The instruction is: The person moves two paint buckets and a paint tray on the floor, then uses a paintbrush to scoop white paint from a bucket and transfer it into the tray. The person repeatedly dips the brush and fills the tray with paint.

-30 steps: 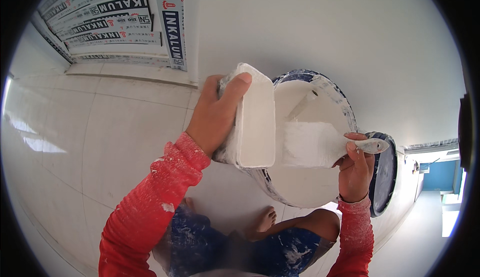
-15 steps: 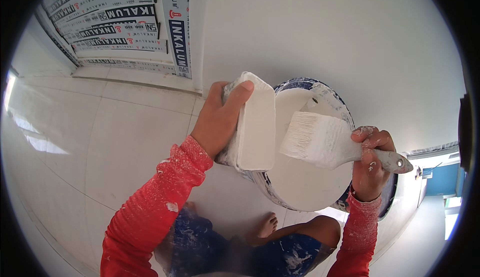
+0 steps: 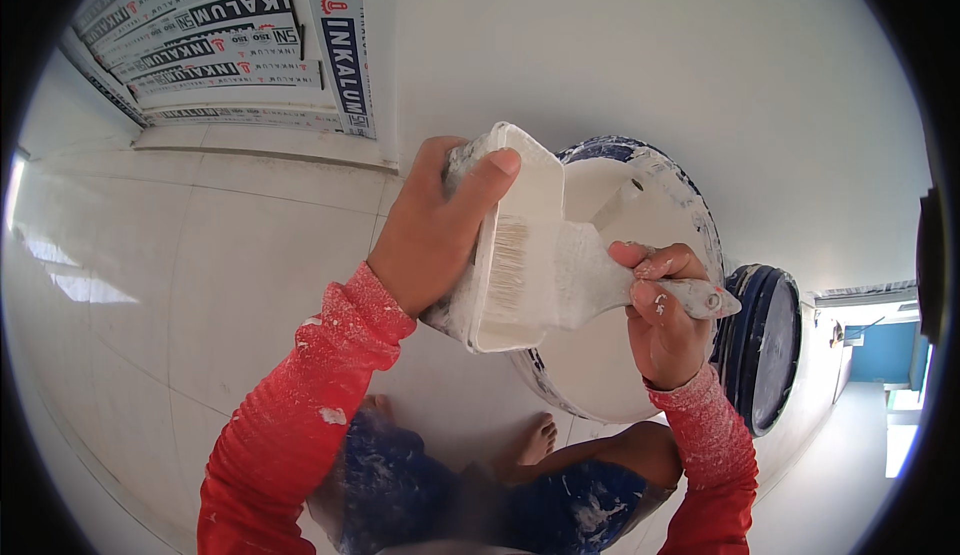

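Observation:
My left hand (image 3: 432, 220) grips a white, paint-smeared rectangular container (image 3: 530, 177) by its left side, thumb over the rim, tilted beside the bucket. My right hand (image 3: 665, 310) pinches the handle of a wide paintbrush (image 3: 590, 273), fingers closed around it. The bristles lie inside the container's mouth, coated white with paler strands showing. Below and to the right stands a bucket (image 3: 705, 217) of off-white paint (image 3: 610, 375). A paint-covered handle of some tool (image 3: 622, 198) sticks up from the paint near the far rim.
A dark round lid or second bucket (image 3: 765, 350) stands right of the paint bucket. Behind is a plain pale wall (image 3: 640, 55). At the upper left a frame wrapped in printed film (image 3: 210, 45) meets the tiled floor (image 3: 250, 245). My bent knees in paint-spotted blue shorts (image 3: 590, 505) are close below.
My right hand has moved left, bringing the brush from over the bucket into the container. The container has tipped slightly, and the dark lid at right is now more exposed.

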Demonstrator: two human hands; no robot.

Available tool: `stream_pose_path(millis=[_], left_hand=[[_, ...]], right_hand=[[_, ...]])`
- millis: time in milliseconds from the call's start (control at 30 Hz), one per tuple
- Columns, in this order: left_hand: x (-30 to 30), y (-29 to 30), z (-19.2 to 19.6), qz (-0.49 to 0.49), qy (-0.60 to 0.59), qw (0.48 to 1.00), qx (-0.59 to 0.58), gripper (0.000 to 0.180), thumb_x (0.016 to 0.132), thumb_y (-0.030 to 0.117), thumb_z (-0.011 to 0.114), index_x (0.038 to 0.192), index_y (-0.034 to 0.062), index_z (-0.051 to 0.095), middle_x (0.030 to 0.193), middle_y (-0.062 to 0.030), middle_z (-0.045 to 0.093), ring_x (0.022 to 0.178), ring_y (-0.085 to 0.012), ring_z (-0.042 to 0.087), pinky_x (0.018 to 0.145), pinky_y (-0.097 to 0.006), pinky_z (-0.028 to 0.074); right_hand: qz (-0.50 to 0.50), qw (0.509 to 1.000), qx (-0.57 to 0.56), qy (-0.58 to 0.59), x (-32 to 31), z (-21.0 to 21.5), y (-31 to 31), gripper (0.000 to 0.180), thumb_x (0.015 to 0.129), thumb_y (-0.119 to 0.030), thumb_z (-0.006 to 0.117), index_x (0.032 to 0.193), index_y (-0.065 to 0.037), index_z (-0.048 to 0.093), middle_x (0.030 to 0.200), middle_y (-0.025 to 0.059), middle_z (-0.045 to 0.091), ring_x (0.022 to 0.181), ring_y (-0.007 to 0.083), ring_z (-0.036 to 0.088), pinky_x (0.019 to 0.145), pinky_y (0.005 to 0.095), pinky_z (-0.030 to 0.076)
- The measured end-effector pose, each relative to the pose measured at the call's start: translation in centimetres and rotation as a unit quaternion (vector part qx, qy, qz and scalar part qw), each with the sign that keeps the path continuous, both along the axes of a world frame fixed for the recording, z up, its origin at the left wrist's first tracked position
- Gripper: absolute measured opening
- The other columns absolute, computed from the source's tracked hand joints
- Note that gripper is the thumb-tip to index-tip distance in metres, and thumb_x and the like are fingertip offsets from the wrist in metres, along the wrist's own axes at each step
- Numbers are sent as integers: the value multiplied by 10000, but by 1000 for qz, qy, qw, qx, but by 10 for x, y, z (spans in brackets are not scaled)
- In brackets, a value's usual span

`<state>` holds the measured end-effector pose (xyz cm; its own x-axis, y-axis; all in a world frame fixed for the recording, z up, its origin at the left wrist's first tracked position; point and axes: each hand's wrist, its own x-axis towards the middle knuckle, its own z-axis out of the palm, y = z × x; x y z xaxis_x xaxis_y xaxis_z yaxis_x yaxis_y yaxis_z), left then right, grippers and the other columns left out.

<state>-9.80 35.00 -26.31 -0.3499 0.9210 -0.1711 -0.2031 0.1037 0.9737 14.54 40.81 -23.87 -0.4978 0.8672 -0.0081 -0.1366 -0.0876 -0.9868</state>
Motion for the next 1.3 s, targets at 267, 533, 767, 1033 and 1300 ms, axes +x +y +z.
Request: stream_pose_path(millis=[267, 533, 767, 1033, 1300], left_hand=[[0, 3, -2, 17, -9, 1000, 6, 776, 901, 604, 641, 1236, -82, 503, 1027, -166, 625, 922, -204, 634, 817, -308, 521], [2, -1, -1, 41, 4, 999, 26, 777, 902, 589, 643, 1232, -99, 494, 1025, -166, 621, 913, -196, 622, 809, -307, 516], [0, -1, -3, 38, -15, 999, -8, 782, 903, 580, 645, 1262, -95, 479, 1055, -172, 610, 951, -202, 614, 833, -317, 511], [0, 0, -5, 28, -71, 997, -16, 756, 921, 582, 619, 1275, -72, 483, 1074, -156, 610, 966, -205, 618, 849, -305, 510], [-2, 1, -5, 30, -18, 999, -4, 772, 920, 587, 620, 1291, -73, 466, 1140, -173, 589, 1029, -219, 596, 902, -314, 488]], right_hand=[[-3, 999, 29, -36, 26, 14, 0, 173, 818, -81, 670, 965, -47, 586, 1090, 166, 707, 932, 160, 626, 937, 303, 443], [-60, 998, 24, -20, 43, 15, -12, 190, 823, -93, 677, 983, -50, 583, 1071, 148, 698, 1015, 179, 629, 976, 330, 440], [-44, 995, 11, -87, 48, 39, 5, 152, 866, -51, 585, 1018, -48, 574, 1096, 149, 690, 1029, 162, 625, 941, 301, 475], [179, 894, 47, -407, 23, -19, 65, 149, 840, -59, 717, 984, -39, 691, 976, 44, 715, 931, 144, 669, 817, 313, 555], [494, 656, 218, -528, 0, -124, 63, 174, 823, -170, 735, 996, -159, 742, 978, 37, 748, 941, 254, 694, 892, 370, 515]])
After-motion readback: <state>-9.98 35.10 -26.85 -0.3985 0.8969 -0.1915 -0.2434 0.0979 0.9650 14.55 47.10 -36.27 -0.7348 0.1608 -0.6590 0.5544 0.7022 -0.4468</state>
